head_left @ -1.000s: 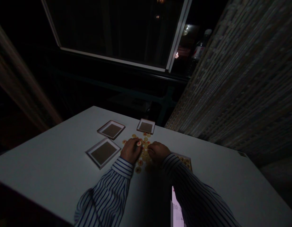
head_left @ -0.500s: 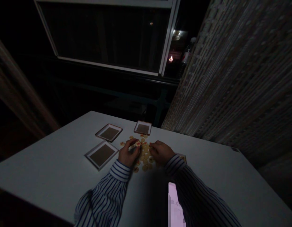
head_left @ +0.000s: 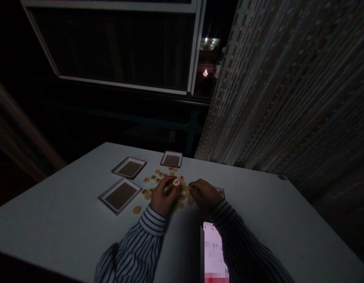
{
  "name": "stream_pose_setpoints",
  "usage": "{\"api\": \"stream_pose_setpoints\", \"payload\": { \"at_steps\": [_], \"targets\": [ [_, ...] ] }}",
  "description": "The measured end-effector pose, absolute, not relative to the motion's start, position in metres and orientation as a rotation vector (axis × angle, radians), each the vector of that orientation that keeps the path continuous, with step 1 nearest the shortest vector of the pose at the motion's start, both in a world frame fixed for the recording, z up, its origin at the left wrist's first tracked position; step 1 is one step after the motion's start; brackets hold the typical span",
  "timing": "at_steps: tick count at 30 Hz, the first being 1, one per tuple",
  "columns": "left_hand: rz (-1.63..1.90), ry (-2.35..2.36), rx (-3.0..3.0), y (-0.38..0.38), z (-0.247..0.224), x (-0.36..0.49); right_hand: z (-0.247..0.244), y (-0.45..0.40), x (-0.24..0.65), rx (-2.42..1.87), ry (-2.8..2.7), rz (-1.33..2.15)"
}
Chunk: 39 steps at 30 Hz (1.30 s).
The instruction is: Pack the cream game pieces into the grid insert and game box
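Observation:
Between the thumb and fingers of my left hand (head_left: 162, 196) is a round Chinese chess piece (head_left: 176, 182), its red character facing up toward me. My right hand (head_left: 204, 192) is just to the right, thumb and fingertips pinched together; whatever they hold, if anything, is too small and dark to make out. Pale wooden Chinese chess pieces lie loosely scattered under and around both hands, some with characters up, others blank side up. One blank piece (head_left: 137, 210) rests apart, left of my left wrist. My hands partly hide the pile.
Three shallow framed trays stand on the white table (head_left: 66, 208): a near-left tray (head_left: 101, 197), a middle-left tray (head_left: 114, 171) and a far tray (head_left: 162, 160). A box-like item (head_left: 220, 191) is partly hidden behind my right hand. A lit phone (head_left: 213, 251) lies by my right forearm.
The view has turned slightly right. My hands have shifted right relative to the trays, uncovering more pieces on the left. My left hand still holds a red-marked piece.

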<state>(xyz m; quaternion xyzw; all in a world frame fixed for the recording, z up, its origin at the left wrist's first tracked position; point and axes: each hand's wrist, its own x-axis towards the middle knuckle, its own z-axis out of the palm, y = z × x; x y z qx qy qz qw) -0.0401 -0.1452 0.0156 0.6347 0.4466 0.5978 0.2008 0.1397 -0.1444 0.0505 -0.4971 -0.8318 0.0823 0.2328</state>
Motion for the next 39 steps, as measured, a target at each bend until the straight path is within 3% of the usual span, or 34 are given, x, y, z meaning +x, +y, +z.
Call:
{"api": "stream_pose_setpoints", "payload": {
  "at_steps": [30,39],
  "targets": [
    [1.612,1.268,2.112,-0.144,0.011,0.039,0.028,-0.17,0.214,-1.503,-1.979,0.22],
    [1.338,1.221,2.177,-0.155,-0.004,0.049,0.012,-0.179,0.22,-1.437,-1.846,0.26]
  ]
}}
